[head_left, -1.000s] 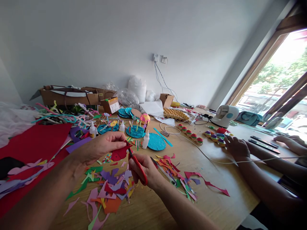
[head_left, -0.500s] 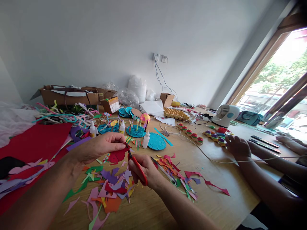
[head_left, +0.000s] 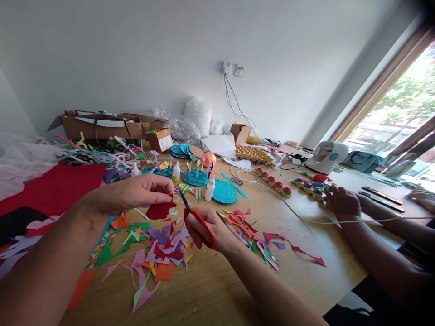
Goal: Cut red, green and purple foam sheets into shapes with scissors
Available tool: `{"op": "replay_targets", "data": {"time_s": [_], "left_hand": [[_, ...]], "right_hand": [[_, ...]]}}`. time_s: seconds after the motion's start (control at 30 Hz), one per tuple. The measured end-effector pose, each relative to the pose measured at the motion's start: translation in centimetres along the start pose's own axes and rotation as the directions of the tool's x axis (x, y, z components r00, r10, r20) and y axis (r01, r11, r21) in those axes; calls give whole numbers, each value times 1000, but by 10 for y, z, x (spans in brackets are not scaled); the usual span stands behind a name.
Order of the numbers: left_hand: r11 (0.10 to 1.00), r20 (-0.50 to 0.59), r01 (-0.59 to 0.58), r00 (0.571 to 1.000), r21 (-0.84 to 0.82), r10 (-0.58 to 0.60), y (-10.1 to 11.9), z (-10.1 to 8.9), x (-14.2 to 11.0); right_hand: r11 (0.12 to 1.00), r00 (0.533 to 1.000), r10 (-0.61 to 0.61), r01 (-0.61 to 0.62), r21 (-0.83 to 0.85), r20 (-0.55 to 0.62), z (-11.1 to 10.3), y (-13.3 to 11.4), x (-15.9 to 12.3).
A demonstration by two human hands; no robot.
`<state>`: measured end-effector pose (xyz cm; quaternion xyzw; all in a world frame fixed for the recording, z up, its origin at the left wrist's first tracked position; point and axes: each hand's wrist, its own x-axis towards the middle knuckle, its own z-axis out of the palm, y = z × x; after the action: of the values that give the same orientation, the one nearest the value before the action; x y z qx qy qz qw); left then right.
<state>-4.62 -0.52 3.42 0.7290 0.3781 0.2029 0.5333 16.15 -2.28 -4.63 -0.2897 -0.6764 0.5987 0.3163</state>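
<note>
My left hand (head_left: 146,190) pinches a small piece of red paper (head_left: 159,211) between thumb and fingertips; the piece hangs below the fingers. In my right hand (head_left: 217,226) are scissors (head_left: 211,237) with red handles, fingers wrapped round the loops. Their dark blades point up and left, just to the right of the paper and apart from it. Beneath both hands lies a heap of coloured paper scraps (head_left: 163,258). A white glue bottle (head_left: 210,189) stands beyond the right hand, beside a blue disc (head_left: 224,192).
Another person's hand (head_left: 343,203) rests by painted egg-carton pieces (head_left: 309,188) at the right. A white cable (head_left: 292,215) crosses the table. Red sheets (head_left: 54,185) and pipe cleaners (head_left: 98,158) lie at the left. Farther back are cardboard boxes (head_left: 102,129) and a small white fan (head_left: 326,156).
My left hand has drawn slightly left with the red paper, and the scissors have moved slightly right, leaving a gap between blades and paper. The whole view has shifted a little.
</note>
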Motion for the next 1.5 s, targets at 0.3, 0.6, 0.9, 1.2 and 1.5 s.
{"op": "replay_targets", "data": {"time_s": [0.3,0.6,0.9,1.2,1.5], "left_hand": [[997,-28,-25,999,73,27,-1,8,5],[964,-66,-50,995,260,70,-4,20,19],[928,-12,-56,998,369,65,-1,32,20],[981,-361,-141,915,136,182,-6,34,28],[983,-304,-147,937,109,174,-23,49,45]], "right_hand": [[991,969,-100,117,66,-227,-4,5,6],[975,888,-211,220,-26,-408,-13,2,11],[991,932,-127,131,-13,-338,-7,-8,6],[967,788,-124,232,103,-603,-10,-1,14],[941,706,-170,324,100,-687,-3,4,15]]}}
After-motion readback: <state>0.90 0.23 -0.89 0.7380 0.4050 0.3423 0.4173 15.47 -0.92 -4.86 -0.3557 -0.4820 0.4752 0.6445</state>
